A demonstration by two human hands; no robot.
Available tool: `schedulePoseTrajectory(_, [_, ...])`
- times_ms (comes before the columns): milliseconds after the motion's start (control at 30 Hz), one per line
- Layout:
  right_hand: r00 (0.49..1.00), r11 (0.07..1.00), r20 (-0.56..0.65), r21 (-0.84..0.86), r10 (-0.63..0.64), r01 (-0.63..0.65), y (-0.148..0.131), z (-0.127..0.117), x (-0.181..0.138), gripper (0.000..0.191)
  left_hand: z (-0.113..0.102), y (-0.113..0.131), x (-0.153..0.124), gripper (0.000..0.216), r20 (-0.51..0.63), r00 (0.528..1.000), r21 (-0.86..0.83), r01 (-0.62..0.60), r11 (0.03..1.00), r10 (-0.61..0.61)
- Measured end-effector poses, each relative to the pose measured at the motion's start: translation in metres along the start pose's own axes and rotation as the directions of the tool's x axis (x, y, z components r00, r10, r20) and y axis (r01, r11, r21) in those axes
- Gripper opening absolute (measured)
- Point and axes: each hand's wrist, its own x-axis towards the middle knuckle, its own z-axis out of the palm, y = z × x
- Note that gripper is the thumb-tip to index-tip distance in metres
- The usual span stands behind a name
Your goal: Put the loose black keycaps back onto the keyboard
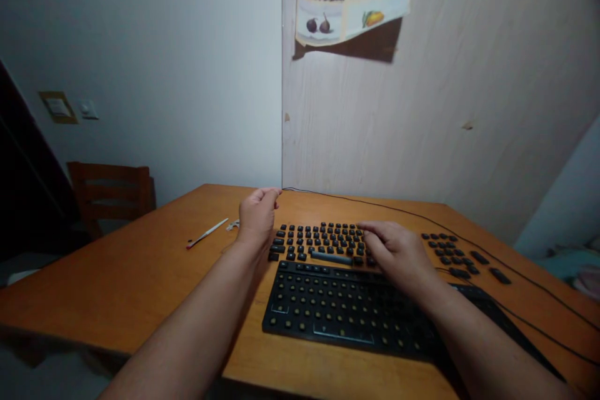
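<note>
A black keyboard (328,306) with its keycaps off lies on the table, bare key posts showing. Behind it, loose black keycaps (323,234) are laid out in rows, with the long spacebar cap (332,258) in front. Beyond the left end of these rows, my left hand (257,209) is raised and closed, thumb and fingers pinched together; what they hold, if anything, I cannot make out. A thin black cable (356,200) starts to show right by its fingertips. My right hand (396,250) hovers over the right end of the rows, index finger and thumb apart, index tip by the back row.
More loose keycaps (450,250) lie right of my right hand. A thin white tool with a dark red end (206,234) and a small pale wire piece (233,224) lie at left. A wooden chair (112,190) stands beyond the table (140,275); the wall (210,75) rises behind.
</note>
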Motion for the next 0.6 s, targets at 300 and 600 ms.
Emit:
schedulePoseTrajectory(300, [0.998,0.999,-0.067,-0.041,0.018,-0.020,0.009,-0.001,0.004,0.034,0.014,0.013,0.004,0.035,-0.171,0.955,-0.336,0.174,0.926,-0.241])
schedulePoseTrajectory(600, [0.995,0.995,-0.052,-0.058,0.080,-0.083,0.020,0.000,0.008,0.034,0.008,-0.012,-0.004,0.030,-0.219,0.961,-0.243,0.116,0.963,-0.171])
